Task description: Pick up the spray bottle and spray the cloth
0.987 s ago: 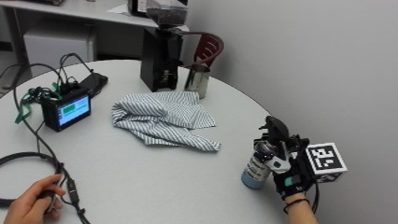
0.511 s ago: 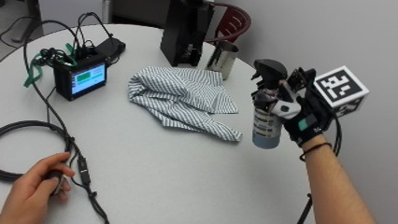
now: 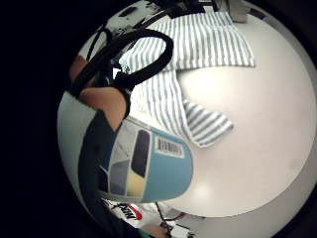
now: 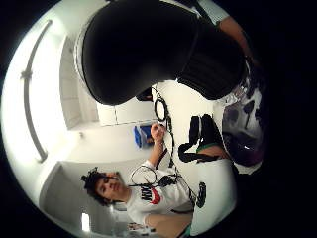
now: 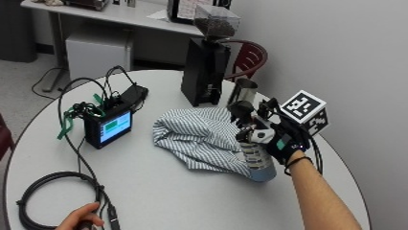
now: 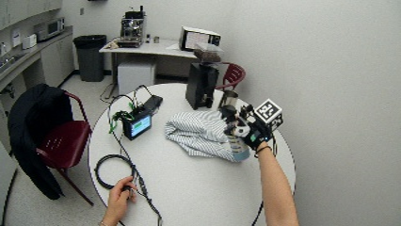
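Blue-labelled spray bottle upright with black nozzle, at edge of rumpled striped cloth on table

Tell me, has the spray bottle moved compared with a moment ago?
Yes. The gloved right hand has carried the spray bottle toward the striped cloth; it now overlaps the cloth's edge, where earlier bare table lay between them.

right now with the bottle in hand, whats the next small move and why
Probably squeeze the trigger. The gloved right hand grips the spray bottle upright, lifted off the table, its black nozzle head turned toward the striped cloth right beside it, so little aiming seems left.
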`<move>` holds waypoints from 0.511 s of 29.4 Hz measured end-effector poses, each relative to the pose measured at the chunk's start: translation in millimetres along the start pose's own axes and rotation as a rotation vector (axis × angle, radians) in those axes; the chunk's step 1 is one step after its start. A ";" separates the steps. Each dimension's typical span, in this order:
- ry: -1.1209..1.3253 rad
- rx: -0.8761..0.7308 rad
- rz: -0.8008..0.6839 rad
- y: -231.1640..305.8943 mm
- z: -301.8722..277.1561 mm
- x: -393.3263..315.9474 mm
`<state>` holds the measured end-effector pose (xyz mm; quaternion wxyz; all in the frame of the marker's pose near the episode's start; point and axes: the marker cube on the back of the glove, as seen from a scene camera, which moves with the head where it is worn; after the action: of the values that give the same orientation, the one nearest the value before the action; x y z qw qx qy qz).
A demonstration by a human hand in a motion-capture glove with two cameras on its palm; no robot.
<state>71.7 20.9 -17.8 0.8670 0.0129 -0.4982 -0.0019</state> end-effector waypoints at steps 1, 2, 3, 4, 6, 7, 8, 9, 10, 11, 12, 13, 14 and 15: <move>0.002 -0.006 0.002 -0.9 -0.2 -3.2; 0.009 -0.006 -0.001 -3.1 -2.9 -9.7; 0.019 -0.002 -0.007 -6.0 -7.7 -19.1; 0.029 0.006 -0.015 -9.0 -13.7 -30.4; 0.047 0.024 -0.028 -14.1 -24.2 -53.2; 0.055 0.030 -0.029 -16.1 -26.8 -61.4; 0.063 0.033 -0.025 -17.7 -27.1 -65.7; 0.071 0.031 -0.015 -19.0 -25.1 -65.7; 0.078 0.026 -0.001 -20.1 -21.1 -61.8; 0.082 0.016 0.016 -21.0 -15.3 -55.1; 0.080 0.002 0.032 -21.7 -8.1 -46.8; 0.074 -0.014 0.048 -22.1 -0.1 -38.2; 0.066 -0.030 0.061 -22.4 7.6 -30.7; 0.059 -0.043 0.071 -22.5 13.9 -25.0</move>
<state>47.3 -1.5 -33.0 0.8809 -0.0237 -0.4724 0.0186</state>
